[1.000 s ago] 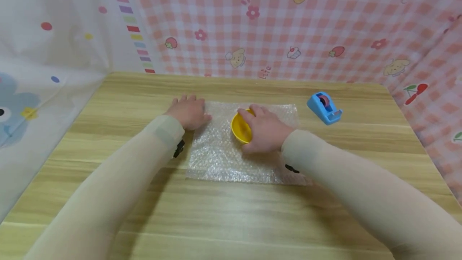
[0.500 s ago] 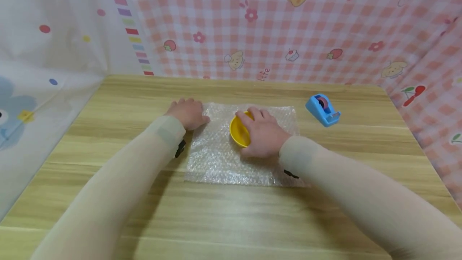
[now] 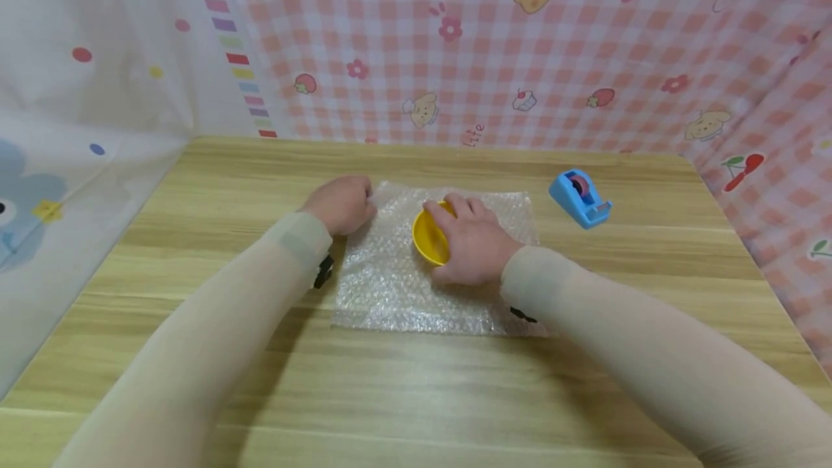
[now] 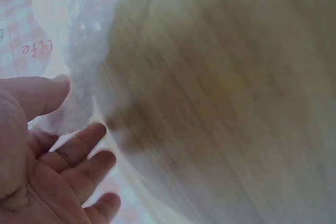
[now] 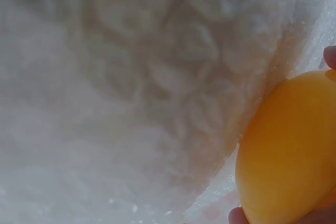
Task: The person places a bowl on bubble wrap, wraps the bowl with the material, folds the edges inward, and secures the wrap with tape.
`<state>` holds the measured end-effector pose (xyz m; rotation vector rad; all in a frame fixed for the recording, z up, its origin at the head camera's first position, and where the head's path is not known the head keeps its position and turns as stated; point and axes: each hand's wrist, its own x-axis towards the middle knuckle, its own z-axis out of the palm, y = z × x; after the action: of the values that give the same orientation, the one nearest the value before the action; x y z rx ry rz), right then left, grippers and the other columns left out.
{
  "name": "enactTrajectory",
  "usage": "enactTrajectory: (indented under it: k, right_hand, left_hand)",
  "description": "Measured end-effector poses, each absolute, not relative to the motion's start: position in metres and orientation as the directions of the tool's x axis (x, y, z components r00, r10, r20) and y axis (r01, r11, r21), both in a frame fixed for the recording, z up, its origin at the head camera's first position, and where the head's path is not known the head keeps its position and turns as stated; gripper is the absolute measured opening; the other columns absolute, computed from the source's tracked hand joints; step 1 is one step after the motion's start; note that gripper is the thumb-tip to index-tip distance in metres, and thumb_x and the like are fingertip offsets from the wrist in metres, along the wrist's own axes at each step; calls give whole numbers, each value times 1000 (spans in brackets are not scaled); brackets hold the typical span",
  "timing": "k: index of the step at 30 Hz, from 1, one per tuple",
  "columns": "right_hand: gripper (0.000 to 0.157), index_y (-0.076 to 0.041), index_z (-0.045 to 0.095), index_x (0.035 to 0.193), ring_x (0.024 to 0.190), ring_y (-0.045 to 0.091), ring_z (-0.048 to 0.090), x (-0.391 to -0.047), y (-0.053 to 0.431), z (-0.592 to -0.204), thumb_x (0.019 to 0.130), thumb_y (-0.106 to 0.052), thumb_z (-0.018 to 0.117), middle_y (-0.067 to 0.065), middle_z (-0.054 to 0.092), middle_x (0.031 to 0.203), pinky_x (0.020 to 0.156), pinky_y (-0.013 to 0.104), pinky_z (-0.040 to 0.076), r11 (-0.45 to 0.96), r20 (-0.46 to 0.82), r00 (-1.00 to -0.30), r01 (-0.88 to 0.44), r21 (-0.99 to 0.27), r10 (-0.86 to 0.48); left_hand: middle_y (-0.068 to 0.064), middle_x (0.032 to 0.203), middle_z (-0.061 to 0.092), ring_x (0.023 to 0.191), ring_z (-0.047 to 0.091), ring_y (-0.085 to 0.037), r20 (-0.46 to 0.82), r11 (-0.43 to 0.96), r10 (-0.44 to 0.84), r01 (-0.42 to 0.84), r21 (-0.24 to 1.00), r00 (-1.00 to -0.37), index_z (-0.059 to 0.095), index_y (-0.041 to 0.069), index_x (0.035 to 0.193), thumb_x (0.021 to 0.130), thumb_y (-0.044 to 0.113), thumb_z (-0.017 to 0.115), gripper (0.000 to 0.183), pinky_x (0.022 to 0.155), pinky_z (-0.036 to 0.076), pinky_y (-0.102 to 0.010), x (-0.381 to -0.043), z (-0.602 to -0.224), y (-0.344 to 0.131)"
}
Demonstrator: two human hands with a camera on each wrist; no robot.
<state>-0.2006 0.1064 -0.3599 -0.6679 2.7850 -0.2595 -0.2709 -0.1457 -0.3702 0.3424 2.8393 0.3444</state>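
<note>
A sheet of clear bubble wrap lies flat on the wooden table, with a yellow bowl near its middle. My right hand grips the bowl from above and from the right, covering much of it. In the right wrist view, the rounded outside of the bowl shows between fingertips, close over the wrap. My left hand is at the far left corner of the sheet. Seen from the left wrist, its thumb and forefinger pinch the edge of the bubble wrap, the other fingers loosely bent.
A blue tape dispenser with a pink roll stands beyond the sheet's far right corner. Patterned cloth hangs behind the wooden table and along both sides.
My left hand's fingers, spread out at the sheet's corner before, have curled in and now pinch it. The right hand keeps its grip on the bowl in about the same spot.
</note>
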Motion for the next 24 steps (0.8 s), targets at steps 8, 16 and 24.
enactTrajectory:
  k: [8,16,24]
  right_hand:
    - [111,-26,21,169,147,38,32,-199,106,-358,79,-53,80,12,26,167,126,57,30,877,-206,-858,-426,-223,-470]
    - [112,-25,20,169,151,41,31,-198,107,-359,79,-53,81,13,24,170,128,59,29,881,-203,-863,-421,-216,-462]
    - [116,-25,17,170,157,42,24,-197,108,-355,79,-59,80,15,16,175,130,58,23,880,-219,-858,-417,-227,-464]
  left_hand:
    - [-9,99,66,88,63,-27,-175,892,258,164,421,-950,57,12,109,107,24,53,13,78,54,-40,-259,-362,-142]
    - [-17,129,68,120,66,-35,-113,831,300,201,519,-947,56,7,136,108,22,55,31,106,54,-52,-253,-358,-132]
    - [-12,115,73,103,65,-28,-68,829,357,282,484,-932,69,10,111,110,21,51,22,101,54,-47,-242,-352,-125]
